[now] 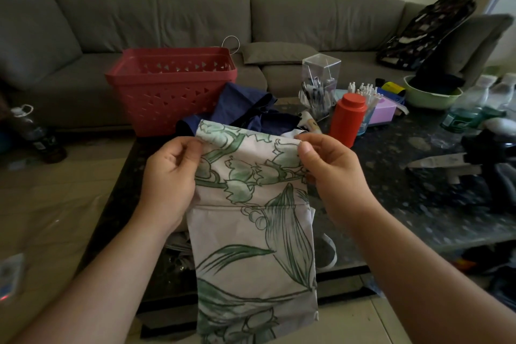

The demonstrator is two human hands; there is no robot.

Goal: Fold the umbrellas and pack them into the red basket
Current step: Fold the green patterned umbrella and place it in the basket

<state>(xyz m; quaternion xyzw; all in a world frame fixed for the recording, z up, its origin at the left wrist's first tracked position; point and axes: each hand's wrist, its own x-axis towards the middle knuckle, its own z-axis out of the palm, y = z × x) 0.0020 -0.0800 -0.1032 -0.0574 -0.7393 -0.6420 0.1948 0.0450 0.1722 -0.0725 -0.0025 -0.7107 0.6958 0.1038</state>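
Observation:
A pale pink umbrella [251, 220] printed with green flowers and leaves hangs in front of me over the near edge of the dark table. My left hand [170, 176] pinches its upper left edge and my right hand [332, 173] pinches its upper right edge, holding the cloth flat between them. Behind it a dark blue umbrella [245, 109] lies crumpled on the table. The red basket [173, 89] stands at the table's far left corner, and I see nothing inside it.
A dark speckled table [391, 176] carries a red bottle [347, 120], a clear pen holder [319, 84], a purple box [384, 113], a green bowl [430, 95], water bottles [469, 103] and a knife [438, 163]. A grey sofa [167, 17] runs behind. A dark bottle [36, 134] stands on the floor at left.

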